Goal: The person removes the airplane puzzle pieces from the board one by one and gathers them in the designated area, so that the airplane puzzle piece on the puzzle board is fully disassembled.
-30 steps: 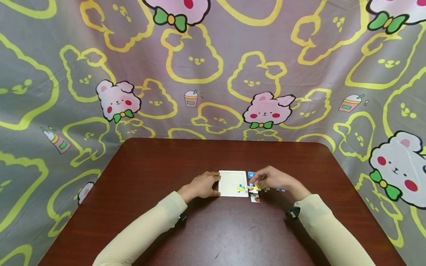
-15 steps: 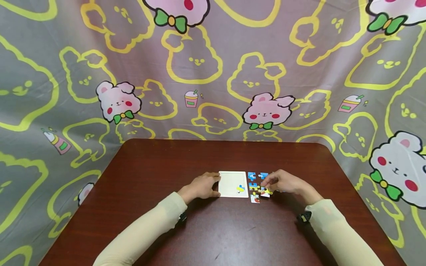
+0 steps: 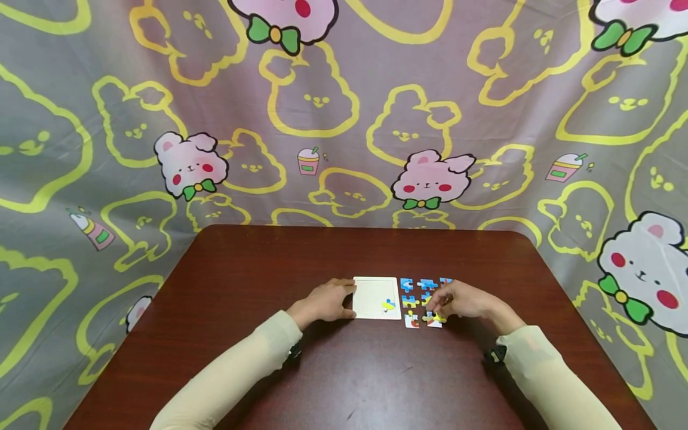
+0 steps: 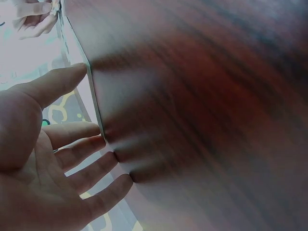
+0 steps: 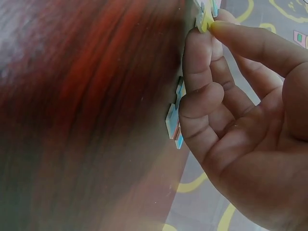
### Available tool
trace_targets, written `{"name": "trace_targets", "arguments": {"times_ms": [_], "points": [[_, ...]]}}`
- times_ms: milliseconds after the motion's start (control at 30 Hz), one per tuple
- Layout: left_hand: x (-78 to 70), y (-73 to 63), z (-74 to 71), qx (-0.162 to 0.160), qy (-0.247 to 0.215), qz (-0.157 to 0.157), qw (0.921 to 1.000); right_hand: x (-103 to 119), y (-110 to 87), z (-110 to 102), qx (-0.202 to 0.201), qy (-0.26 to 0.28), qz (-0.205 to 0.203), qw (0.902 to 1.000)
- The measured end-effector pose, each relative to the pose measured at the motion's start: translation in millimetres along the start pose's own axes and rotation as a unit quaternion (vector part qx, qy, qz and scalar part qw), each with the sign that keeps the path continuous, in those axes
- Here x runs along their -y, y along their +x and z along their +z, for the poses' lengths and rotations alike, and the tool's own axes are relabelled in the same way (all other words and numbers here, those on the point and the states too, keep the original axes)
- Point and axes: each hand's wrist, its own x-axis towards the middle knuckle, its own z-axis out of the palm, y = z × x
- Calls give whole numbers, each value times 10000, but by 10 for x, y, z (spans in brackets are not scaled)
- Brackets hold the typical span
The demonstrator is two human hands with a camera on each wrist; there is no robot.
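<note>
My left hand (image 3: 324, 300) lies at the left edge of a cream square puzzle tray (image 3: 371, 294). In the left wrist view its fingers are spread, thumb and fingertips touching the tray's side. One yellow and blue puzzle piece (image 3: 388, 306) sits in the tray's near right corner. To the right of the tray, my right hand (image 3: 462, 300) pinches a white and yellow jigsaw piece (image 3: 435, 319) between thumb and fingertips, low over the table. The right wrist view shows the pinched piece (image 5: 206, 18) at its top edge, partly cut off.
Several loose jigsaw pieces lie in rough rows right of the tray, including a blue one (image 3: 407, 285), a blue and yellow one (image 3: 409, 301) and a white and red one (image 3: 411, 321). My right hand partly covers others. A patterned curtain (image 3: 344, 119) hangs behind the brown table (image 3: 344, 370).
My right hand has carried the pinched piece from beside the tray's right edge rightward and nearer to me, beside the white and red piece. My left hand has stayed on the tray.
</note>
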Motion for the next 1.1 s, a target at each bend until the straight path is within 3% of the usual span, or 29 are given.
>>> {"name": "trace_targets", "arguments": {"times_ms": [667,1100], "points": [[-11,-11,-10,-2,-15,-71,10000,19,77,24,-219,-144,-142,9996],[-15,-7,-14,-24,-4,-45,10000,222,277,187,-472,-93,-229,9986]]}}
